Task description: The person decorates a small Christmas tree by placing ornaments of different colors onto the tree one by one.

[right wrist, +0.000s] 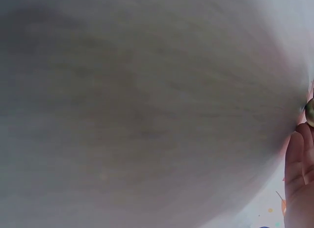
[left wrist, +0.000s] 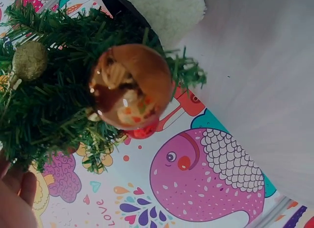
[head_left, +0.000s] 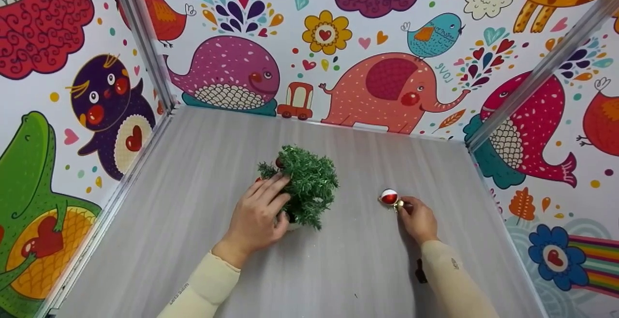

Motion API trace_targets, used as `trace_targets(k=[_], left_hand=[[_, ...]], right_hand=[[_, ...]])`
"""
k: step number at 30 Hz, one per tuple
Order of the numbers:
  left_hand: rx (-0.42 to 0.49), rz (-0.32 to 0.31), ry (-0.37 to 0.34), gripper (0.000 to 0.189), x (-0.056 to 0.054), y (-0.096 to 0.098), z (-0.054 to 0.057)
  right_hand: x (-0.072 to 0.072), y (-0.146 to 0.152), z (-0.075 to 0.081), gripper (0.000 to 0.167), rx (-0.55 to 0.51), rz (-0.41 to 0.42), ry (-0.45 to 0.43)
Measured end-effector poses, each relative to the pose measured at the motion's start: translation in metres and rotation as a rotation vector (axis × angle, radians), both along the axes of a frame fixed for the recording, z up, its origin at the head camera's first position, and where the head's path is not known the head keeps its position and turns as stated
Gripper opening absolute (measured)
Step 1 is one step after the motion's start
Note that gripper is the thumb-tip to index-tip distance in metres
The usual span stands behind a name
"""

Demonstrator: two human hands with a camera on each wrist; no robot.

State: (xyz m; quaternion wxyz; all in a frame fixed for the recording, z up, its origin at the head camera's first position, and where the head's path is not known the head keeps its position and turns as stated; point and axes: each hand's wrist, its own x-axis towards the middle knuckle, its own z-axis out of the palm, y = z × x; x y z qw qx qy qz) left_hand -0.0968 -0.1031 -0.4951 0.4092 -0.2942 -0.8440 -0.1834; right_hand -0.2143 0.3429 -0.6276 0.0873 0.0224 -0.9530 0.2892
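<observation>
A small artificial Christmas tree stands on the table in a pot partly hidden by foliage. My left hand rests on its left side, fingers stretched over the branches. In the left wrist view, a shiny copper-coloured bauble and a gold glitter bauble hang among the green twigs, with a red one partly hidden behind. To the right of the tree, my right hand pinches a small gold bauble between thumb and fingers, low at the table. A red-and-white bauble lies right beside it.
The grey wood-grain table is bounded by walls printed with cartoon animals. Metal rails run up the corners. A small dark object shows beside the right forearm.
</observation>
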Motion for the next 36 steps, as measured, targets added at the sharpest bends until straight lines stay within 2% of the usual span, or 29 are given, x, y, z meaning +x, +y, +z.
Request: trace_targets(k=[4,10,13,28,36], left_hand=[[0.018,0.007,-0.003,0.032,0.0002,-0.0007,-0.0008],[0.035,0.019,-0.010,0.057,0.0006,-0.0011,-0.0008],[0.025,0.028,-0.006,0.063,0.0003,-0.0019,0.0003],[0.030,0.037,0.014,0.063,-0.0053,-0.0067,0.0015],[0.028,0.040,0.013,0.063,-0.0047,-0.0066,0.0013]], right_hand=[[0.0002,0.0002,-0.0002,0.030,-0.009,0.000,0.000],[0.0004,0.0003,-0.0011,0.030,-0.003,-0.007,-0.003],[0.0003,-0.0004,-0.0002,0.030,-0.005,-0.011,-0.007],[0.0005,-0.0009,0.0001,0.029,-0.027,-0.006,0.000],[0.0011,-0.0010,0.0012,0.029,-0.035,-0.011,-0.006]])
